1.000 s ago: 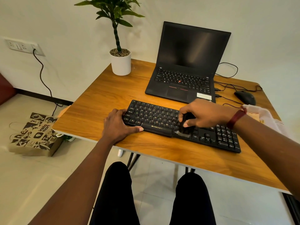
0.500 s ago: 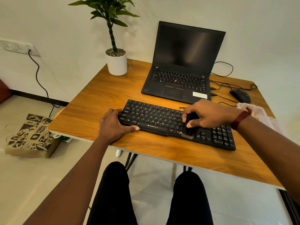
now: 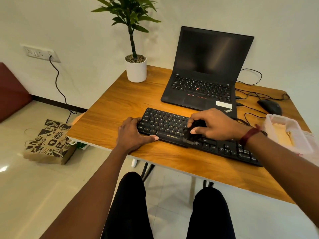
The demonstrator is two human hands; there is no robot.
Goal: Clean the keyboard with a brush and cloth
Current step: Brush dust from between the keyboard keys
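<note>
A: Where is the keyboard (image 3: 170, 125)?

B: On the desk (image 3: 119, 104), straight ahead at 12 o'clock from the lap, with the laptop (image 3: 203, 83) beyond it. Long axis runs roughly 9 to 3, the right end tipped toward 4.

A: Left hand (image 3: 133, 133)?

B: At the keyboard's 9 o'clock end. Palm down on the desk, fingers laid against the end of the case, thumb straight along the front edge. It grips nothing and looks like a brace.

A: Right hand (image 3: 214, 124)?

B: Over the middle of the board, fingers curled round a small dark brush (image 3: 190, 135). Bristles point down toward 6 o'clock and meet the front row just right of the printed logo.

A: The relation that matters?

B: Brush sits near mid-length. Letter keys lie toward 9 of it, arrows and number pad toward 3 to 4, partly under the right forearm. My judgement: further strokes go along the long axis, and the right hand is the nearer one for that far end. The left hand stops the case sliding toward 9.

A: Cloth?

B: Can't identify one. There's a pale pink plastic item (image 3: 290, 133) at 3 o'clock on the desk, contents unclear.

A: Risk?

B: The forearm hides the number pad, so it could get skipped.
</note>
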